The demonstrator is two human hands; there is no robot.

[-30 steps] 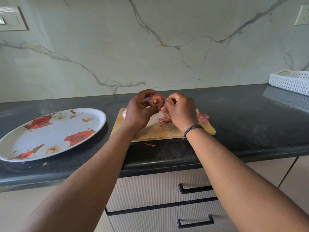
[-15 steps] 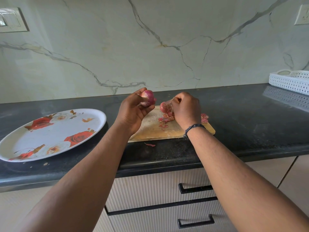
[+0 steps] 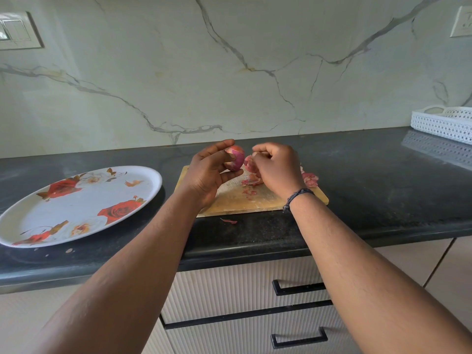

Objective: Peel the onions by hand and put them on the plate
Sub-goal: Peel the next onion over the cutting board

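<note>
Your left hand (image 3: 207,172) held a small, round red onion (image 3: 235,161) above the far left corner of the pale wooden cutting board (image 3: 245,198), with the thumb on top and the fingers curled under and behind it. Part of the onion's papery outer skin was still on, and a smoother purple patch showed on the side facing your right hand. Your right hand (image 3: 277,167) was just beside the onion, fingers drawn in narrowly and pinching a piece of pink onion skin (image 3: 249,163) between thumb and fingertips; the piece hung close to the onion, and whether it was still attached could not be told. A dark braided wristband (image 3: 297,196) sat on your right wrist.

Beneath your right hand, a loose heap of pink peelings (image 3: 251,180) lay on the board, and more peelings (image 3: 310,179) lay at its far right end. One small scrap of skin (image 3: 229,221) lay on the black stone countertop (image 3: 383,190) just in front of the board.

The oval white plate with red rose prints (image 3: 76,208) rested on the counter to the left of the board, apart from it, with no onion on it. A white perforated plastic basket (image 3: 443,123) stood far right against the marble-patterned wall.
</note>
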